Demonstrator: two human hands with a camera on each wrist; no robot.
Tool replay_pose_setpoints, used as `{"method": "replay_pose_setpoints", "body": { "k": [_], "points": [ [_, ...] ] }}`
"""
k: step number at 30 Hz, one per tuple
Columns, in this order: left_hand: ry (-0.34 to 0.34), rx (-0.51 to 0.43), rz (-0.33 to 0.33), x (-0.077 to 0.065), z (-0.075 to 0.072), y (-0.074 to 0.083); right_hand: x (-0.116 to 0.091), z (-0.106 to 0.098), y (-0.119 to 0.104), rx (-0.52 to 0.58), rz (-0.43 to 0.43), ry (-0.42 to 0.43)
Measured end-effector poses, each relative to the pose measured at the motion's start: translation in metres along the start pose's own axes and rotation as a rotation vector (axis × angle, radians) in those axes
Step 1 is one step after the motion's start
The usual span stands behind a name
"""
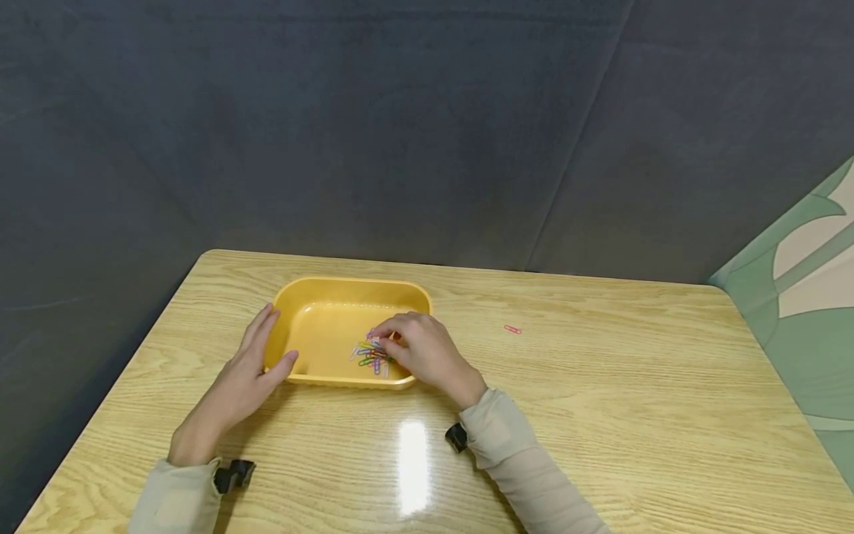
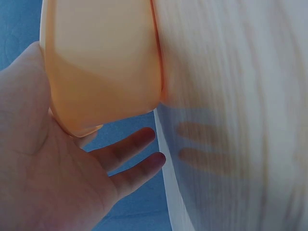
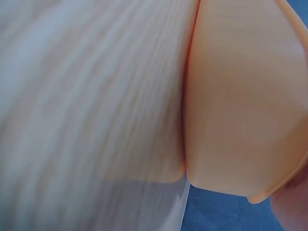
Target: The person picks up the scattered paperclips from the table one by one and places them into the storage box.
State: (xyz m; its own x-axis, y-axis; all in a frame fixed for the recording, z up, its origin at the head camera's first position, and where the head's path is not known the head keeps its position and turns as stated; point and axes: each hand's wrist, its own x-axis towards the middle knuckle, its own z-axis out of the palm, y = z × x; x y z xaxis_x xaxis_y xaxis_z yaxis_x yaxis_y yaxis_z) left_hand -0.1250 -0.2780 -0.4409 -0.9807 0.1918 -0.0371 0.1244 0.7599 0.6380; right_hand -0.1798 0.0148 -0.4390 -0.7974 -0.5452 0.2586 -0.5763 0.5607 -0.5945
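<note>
A yellow plastic tray (image 1: 333, 374) sits on the table. In its right part lies a small heap of coloured paper clips (image 1: 371, 354). My right hand (image 1: 423, 348) reaches over the tray's near right corner, and its curled thumb and index finger pinch at paper clips in the heap. The hand covers part of the heap. My left hand (image 1: 243, 378) rests against the tray's left end, thumb at the near rim and fingers along the left side. In the left wrist view the left hand (image 2: 57, 154) touches the rim, with two straight fingers (image 2: 127, 147) below it.
One pink paper clip (image 1: 512, 329) lies apart on the wooden table (image 1: 634, 400), right of the tray. A dark cloth partition (image 1: 373, 133) rises behind the table's far edge. A green and beige patterned surface (image 1: 794, 311) stands at the right.
</note>
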Motion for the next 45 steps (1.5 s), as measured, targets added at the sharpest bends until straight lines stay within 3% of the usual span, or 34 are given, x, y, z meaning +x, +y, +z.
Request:
{"method": "replay_pose_setpoints", "body": {
  "k": [12,22,45],
  "points": [
    [0.0,-0.002,-0.002,0.0,0.0,0.0,-0.007,-0.01,0.004,0.136,-0.023,0.096],
    [-0.004,0.003,-0.006,0.001,0.0,0.001,-0.015,-0.03,0.012,0.091,-0.022,0.18],
    [-0.006,-0.007,-0.013,0.001,-0.001,0.001,-0.039,-0.06,0.041,0.013,0.091,0.192]
  ]
}}
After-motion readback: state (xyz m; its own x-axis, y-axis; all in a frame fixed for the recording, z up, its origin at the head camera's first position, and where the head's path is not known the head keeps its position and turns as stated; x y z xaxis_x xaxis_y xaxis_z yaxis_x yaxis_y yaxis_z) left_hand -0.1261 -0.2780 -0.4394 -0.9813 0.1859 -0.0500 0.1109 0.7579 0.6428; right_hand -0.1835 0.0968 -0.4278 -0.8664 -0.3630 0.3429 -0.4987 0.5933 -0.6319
